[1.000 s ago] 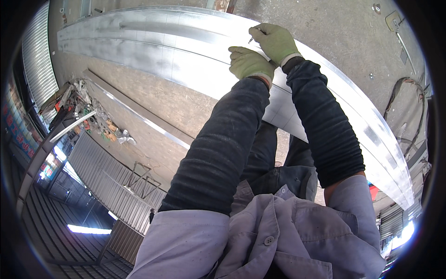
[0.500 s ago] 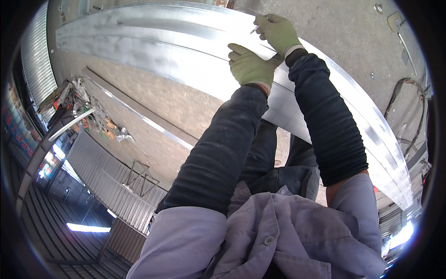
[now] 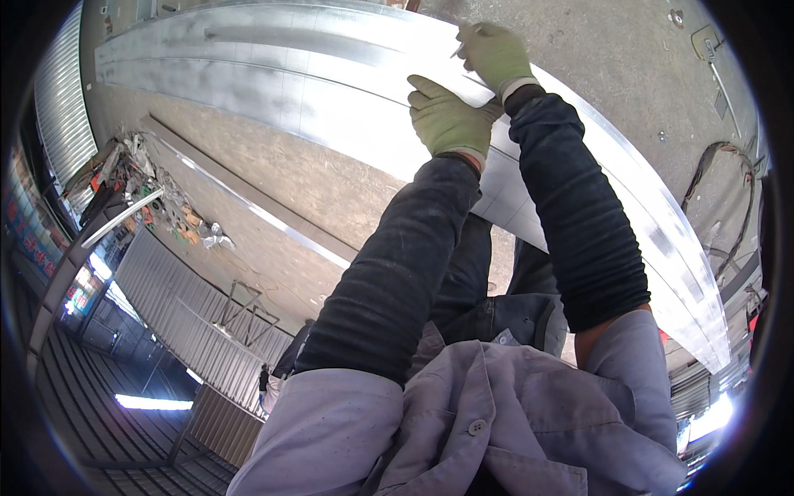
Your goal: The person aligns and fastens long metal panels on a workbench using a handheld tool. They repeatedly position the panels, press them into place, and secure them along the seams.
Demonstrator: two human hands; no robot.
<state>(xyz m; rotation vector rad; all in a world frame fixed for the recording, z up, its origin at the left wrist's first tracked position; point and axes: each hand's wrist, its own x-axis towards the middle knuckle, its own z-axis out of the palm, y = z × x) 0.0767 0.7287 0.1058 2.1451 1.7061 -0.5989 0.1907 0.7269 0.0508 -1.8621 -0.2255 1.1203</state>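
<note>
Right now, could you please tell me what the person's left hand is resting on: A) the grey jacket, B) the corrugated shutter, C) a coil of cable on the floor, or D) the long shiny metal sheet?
D: the green-gloved left hand lies flat on the long shiny metal sheet, while the right hand holds a thin pen-like tool to that sheet just beyond it.

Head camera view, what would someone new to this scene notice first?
First, the long shiny metal sheet curving across the top of the picture over the concrete floor. Next, the two green-gloved hands on it at upper centre: the left hand rests flat on the sheet, while the right hand just beyond it holds a thin pen-like tool to the metal. Dark ribbed sleeves fill the middle.
</note>
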